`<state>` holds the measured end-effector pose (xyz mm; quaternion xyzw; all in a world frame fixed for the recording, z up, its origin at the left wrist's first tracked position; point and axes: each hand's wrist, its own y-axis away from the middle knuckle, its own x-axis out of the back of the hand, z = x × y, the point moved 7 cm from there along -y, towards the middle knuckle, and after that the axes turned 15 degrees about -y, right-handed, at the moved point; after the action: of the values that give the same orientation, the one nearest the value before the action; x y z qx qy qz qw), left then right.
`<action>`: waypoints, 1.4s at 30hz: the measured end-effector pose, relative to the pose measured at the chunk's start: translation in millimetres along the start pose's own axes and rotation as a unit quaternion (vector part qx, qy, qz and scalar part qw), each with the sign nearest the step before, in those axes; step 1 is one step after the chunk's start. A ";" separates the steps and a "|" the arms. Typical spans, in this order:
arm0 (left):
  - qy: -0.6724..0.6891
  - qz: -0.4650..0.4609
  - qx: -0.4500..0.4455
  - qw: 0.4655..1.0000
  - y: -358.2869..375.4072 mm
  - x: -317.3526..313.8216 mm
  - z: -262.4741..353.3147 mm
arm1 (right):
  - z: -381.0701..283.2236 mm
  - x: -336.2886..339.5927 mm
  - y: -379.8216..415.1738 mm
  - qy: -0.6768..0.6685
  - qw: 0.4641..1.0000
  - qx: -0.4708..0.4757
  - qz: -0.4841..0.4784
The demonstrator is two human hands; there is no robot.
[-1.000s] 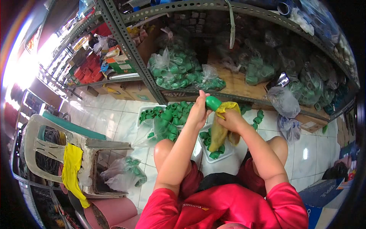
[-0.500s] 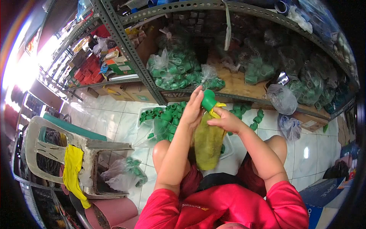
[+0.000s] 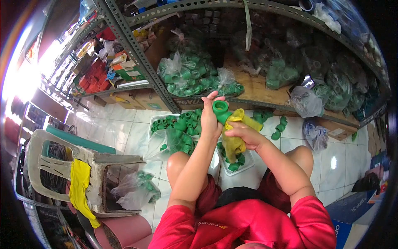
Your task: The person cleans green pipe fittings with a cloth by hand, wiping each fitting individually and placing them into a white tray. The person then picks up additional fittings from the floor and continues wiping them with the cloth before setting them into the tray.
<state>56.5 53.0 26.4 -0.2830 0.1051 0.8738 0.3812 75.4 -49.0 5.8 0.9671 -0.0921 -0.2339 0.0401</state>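
Note:
A green pipe elbow (image 3: pixel 221 108) is gripped in my left hand (image 3: pixel 210 120), with its round opening facing up toward me. My right hand (image 3: pixel 245 136) is closed on a yellow cloth (image 3: pixel 233 146), which presses against the lower end of the fitting. Part of the cloth sticks out to the right, and the rest hangs down. Below my hands, between my knees, a clear plastic tray (image 3: pixel 244 168) with several green fittings stands on the floor. The cloth and hands hide part of it.
At left, another tray (image 3: pixel 150 129) holds many green fittings beside a plastic bag (image 3: pixel 156 146). Loose green elbows (image 3: pixel 282 123) lie to the right. A metal shelf (image 3: pixel 195 101) with bagged fittings stands ahead. A chair (image 3: pixel 49 166) carries a yellow cloth strip (image 3: pixel 78 186).
The green elbow has turned so its opening now faces up. The long hanging cloth is now bunched around its lower end and spread to the right, uncovering more of the tray.

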 end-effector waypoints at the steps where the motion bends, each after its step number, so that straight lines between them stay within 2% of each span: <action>1: 0.000 -0.008 -0.006 1.000 -0.3 -1.8 1.9 | 8.3 -3.2 -1.0 -0.185 0.982 -0.025 -0.044; 2: 0.000 -0.008 -0.006 1.000 -2.3 0.0 0.6 | 9.4 -11.2 0.3 -0.362 0.927 -0.049 -0.086; 3: 0.038 -0.049 -0.020 0.998 -5.1 -2.0 -0.2 | 6.9 -17.0 2.1 -0.413 0.903 -0.043 -0.110; 4: 0.077 -0.090 -0.035 0.992 -6.4 -4.5 0.6 | 7.2 -19.6 2.7 -0.412 0.904 -0.043 -0.110; 7: 0.057 -0.120 -0.013 0.991 -7.9 -1.1 -2.5 | 4.5 -22.1 3.8 -0.407 0.908 -0.034 -0.092; 9: 0.029 -0.096 0.010 0.995 -6.5 0.1 5.4 | -0.4 -13.3 3.7 -0.214 0.976 -0.013 -0.030; 10: 0.001 -0.071 0.035 0.997 -5.6 3.1 7.5 | -0.3 -11.5 1.8 -0.214 0.976 -0.013 -0.031; 11: -0.019 -0.049 0.042 0.998 -2.6 4.6 14.6 | -6.8 -5.4 -0.3 0.038 0.999 0.038 0.009; 12: -0.013 -0.047 0.072 0.996 -6.3 16.1 10.0 | -15.5 -4.1 0.2 0.286 0.953 0.085 0.048; 13: -0.052 -0.048 0.109 0.991 -4.9 22.6 9.4 | -18.7 -4.7 5.7 0.362 0.923 0.099 0.083; 14: -0.091 -0.050 0.146 0.984 -2.9 26.8 6.7 | -16.2 -1.6 4.6 0.361 0.923 0.100 0.083; 15: -0.093 -0.051 0.146 0.984 -2.8 26.8 3.3 | -10.3 2.7 1.6 0.428 0.896 0.092 0.077; 16: -0.212 -0.030 0.125 0.969 -3.2 30.9 0.3 | -5.9 4.9 0.1 0.493 0.863 0.082 0.072; 17: -0.328 -0.008 0.102 0.939 -2.7 32.4 -0.1 | -9.2 1.6 0.5 0.488 0.867 0.077 0.073; 18: -0.328 -0.008 0.103 0.939 -3.3 30.2 -3.5 | -14.1 2.0 0.6 0.487 0.867 0.076 0.073; 19: -0.285 -0.026 0.068 0.956 -4.5 24.3 -2.9 | -13.6 7.9 -0.3 0.374 0.923 0.036 0.085; 20: -0.242 -0.043 0.033 0.969 -3.2 16.6 2.3 | -9.3 11.7 -0.9 0.254 0.962 -0.004 0.095; 21: -0.185 -0.070 0.020 0.980 -1.0 7.9 4.3 | -4.1 12.8 -4.2 -0.104 0.991 0.008 0.081; 22: -0.185 -0.070 0.019 0.980 0.9 2.7 4.6 | -6.7 14.2 -3.1 -0.103 0.991 0.009 0.079; 24: -0.150 -0.079 -0.048 0.984 5.7 -11.7 15.1 | -19.6 1.5 3.9 -0.379 0.925 -0.010 0.034; 26: -0.176 -0.104 -0.064 0.977 5.9 -15.4 16.3 | -23.1 4.7 4.5 -0.381 0.924 0.005 0.025; 27: -0.212 -0.122 -0.016 0.970 6.0 -13.3 11.8 | -27.6 10.4 5.9 -0.227 0.972 0.024 0.051; 28: -0.246 -0.139 0.030 0.959 6.7 -11.5 8.3 | -33.6 15.7 6.8 -0.065 0.994 0.041 0.073; 29: -0.264 -0.135 0.072 0.952 9.7 -9.4 7.5 | -42.6 16.5 7.6 0.192 0.976 0.078 0.070; 30: -0.265 -0.136 0.070 0.952 9.8 -9.0 14.4 | -43.6 17.2 8.1 0.192 0.976 0.080 0.070; 31: -0.352 -0.133 0.081 0.923 10.5 -5.2 17.8 | -46.4 15.2 10.9 0.359 0.926 0.085 0.077; 32: -0.436 -0.130 0.092 0.886 10.9 -1.6 17.9 | -48.8 12.0 14.4 0.513 0.850 0.085 0.082; 33: -0.474 -0.144 0.054 0.867 7.4 0.9 14.7 | -46.8 10.8 15.2 0.509 0.853 0.052 0.098; 34: -0.474 -0.143 0.057 0.867 7.8 2.9 11.0 | -40.1 10.1 14.1 0.508 0.854 0.050 0.098; 36: -0.592 -0.127 -0.105 0.789 9.1 -7.3 27.2 | -33.2 7.2 10.7 0.400 0.907 0.081 0.101; 37: -0.593 -0.127 -0.104 0.788 6.5 -3.6 23.5 | -28.8 11.3 7.3 0.378 0.921 0.028 0.092; 38: -0.534 -0.124 -0.081 0.833 2.9 0.9 20.1 | -29.9 11.9 6.2 0.377 0.921 0.029 0.091; 39: -0.471 -0.121 -0.057 0.872 -0.3 4.9 16.5 | -35.2 11.3 5.7 0.292 0.950 0.074 0.086; 40: -0.472 -0.121 -0.060 0.871 -2.7 6.1 13.9 | -40.8 11.6 5.0 0.205 0.968 0.119 0.079; 41: -0.297 -0.020 0.062 0.953 -4.6 19.8 7.5 | -42.6 13.3 2.9 0.173 0.974 0.119 0.085; 42: -0.103 0.083 0.181 0.975 1.0 31.6 -6.4 | -44.6 13.7 3.8 0.172 0.974 0.119 0.085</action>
<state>41.1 68.9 3.0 -0.1084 0.2453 0.8932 0.3609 107.2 -53.8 39.7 0.9793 -0.1930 -0.0468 -0.0400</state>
